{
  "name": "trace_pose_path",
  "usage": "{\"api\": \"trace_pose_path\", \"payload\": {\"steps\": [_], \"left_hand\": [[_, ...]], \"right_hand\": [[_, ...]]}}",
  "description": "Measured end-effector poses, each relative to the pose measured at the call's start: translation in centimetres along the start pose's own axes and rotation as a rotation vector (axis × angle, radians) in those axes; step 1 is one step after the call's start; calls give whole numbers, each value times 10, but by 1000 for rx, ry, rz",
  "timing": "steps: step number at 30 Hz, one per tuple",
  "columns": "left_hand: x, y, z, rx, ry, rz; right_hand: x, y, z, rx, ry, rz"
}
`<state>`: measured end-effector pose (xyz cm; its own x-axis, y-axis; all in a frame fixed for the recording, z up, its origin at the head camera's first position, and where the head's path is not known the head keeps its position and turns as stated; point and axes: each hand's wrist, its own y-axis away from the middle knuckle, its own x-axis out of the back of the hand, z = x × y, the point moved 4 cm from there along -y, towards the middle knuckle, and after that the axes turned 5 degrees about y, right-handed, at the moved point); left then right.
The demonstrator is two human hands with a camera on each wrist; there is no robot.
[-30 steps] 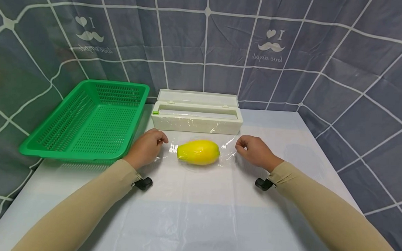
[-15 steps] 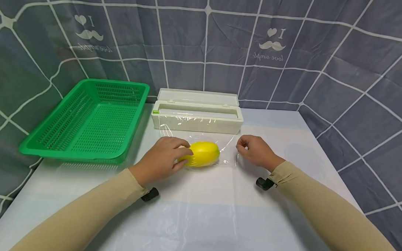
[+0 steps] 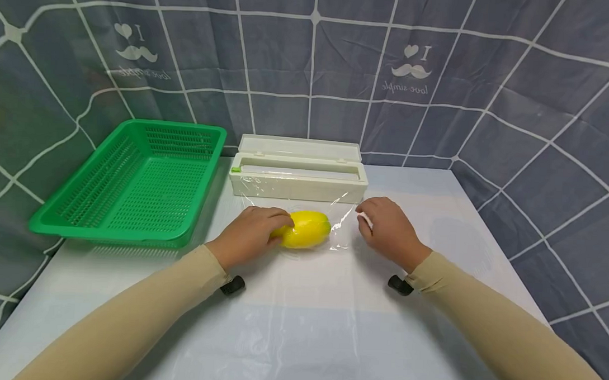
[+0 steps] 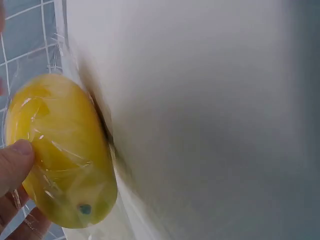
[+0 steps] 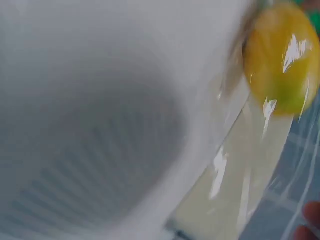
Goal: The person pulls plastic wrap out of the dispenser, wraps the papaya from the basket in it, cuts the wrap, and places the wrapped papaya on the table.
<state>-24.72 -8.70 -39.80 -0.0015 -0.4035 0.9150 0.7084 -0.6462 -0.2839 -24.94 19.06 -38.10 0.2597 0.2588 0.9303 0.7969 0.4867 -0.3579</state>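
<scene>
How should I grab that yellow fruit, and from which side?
Probably by its rounded right end, from the right: the yellow fruit lies lengthwise from left to right under clear film, and the left hand holds its left end.

Head view downward, close wrist views sharing fruit [image 3: 308,230]
</scene>
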Motion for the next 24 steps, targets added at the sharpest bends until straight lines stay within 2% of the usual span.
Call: {"api": "trace_pose_path", "payload": {"steps": [2,4,6,7,11,14,18,24], "left_hand": [[1,-2,-1,6,3,2],[1,-3,-1,8,2,4],[1,-5,-2,11,6,2],[1,-6,-2,10,8,0],[-3,-11,-4,15,18,-17],[-6,-14,-5,22,15,-24],[-6,-15,-5,34,-3,-26],[-5,-17,-3,116,-28,-97]], "right_hand": [[3,2,-28,200,86,72],[1,5,-52,373,141,90],[-6,6,-67,457,178,52],[-10,5,-71,467,195,19],[-28,-2,-66,381,246,-130],[-36,-8,-56,313,220,-197],[-39,-16,-52,266,116,-211],[-38,-27,-53,182,8,-220]]}}
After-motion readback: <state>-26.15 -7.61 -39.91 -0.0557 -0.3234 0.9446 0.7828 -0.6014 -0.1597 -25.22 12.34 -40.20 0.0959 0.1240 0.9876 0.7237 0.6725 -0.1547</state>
